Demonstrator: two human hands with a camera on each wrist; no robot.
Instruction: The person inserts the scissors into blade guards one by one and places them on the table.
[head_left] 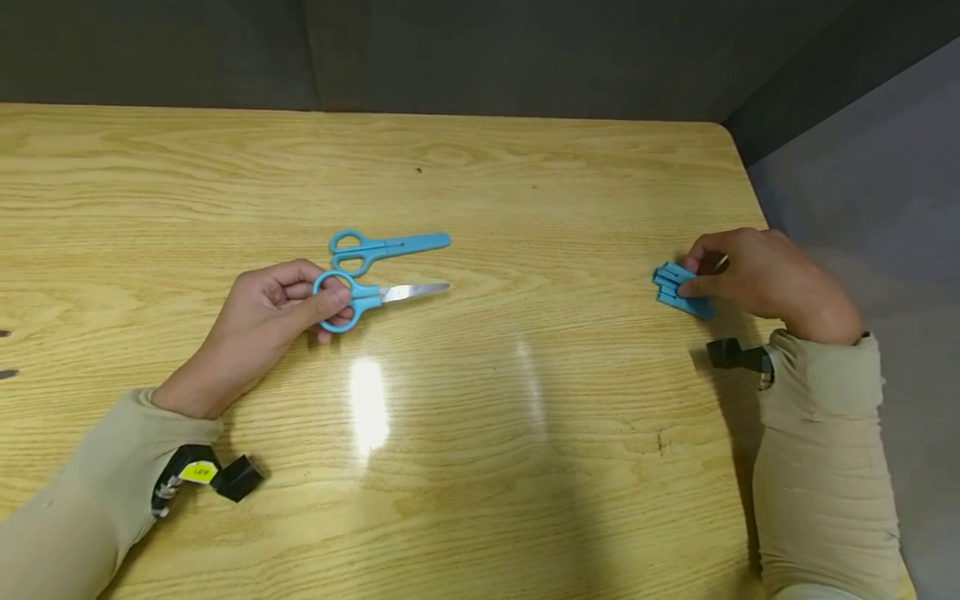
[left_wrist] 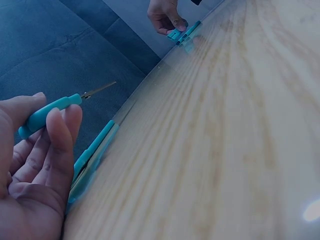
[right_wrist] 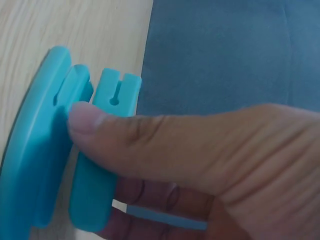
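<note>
While the left hand [head_left: 281, 304] grips the blue handle loop of the bare-bladed scissors [head_left: 378, 294] at table [head_left: 480, 433] centre, fingers curled round the ring and blade pointing to 3 o'clock, a second pair, the capped scissors [head_left: 390, 245], lies just beside at 12 o'clock, untouched. Right hand [head_left: 757, 275] sits well apart at 3 o'clock near the table edge, thumb and fingers pinching a stack of blue blade covers [head_left: 678, 289], likely keeping the loose pieces bunched and steady against the wood.
</note>
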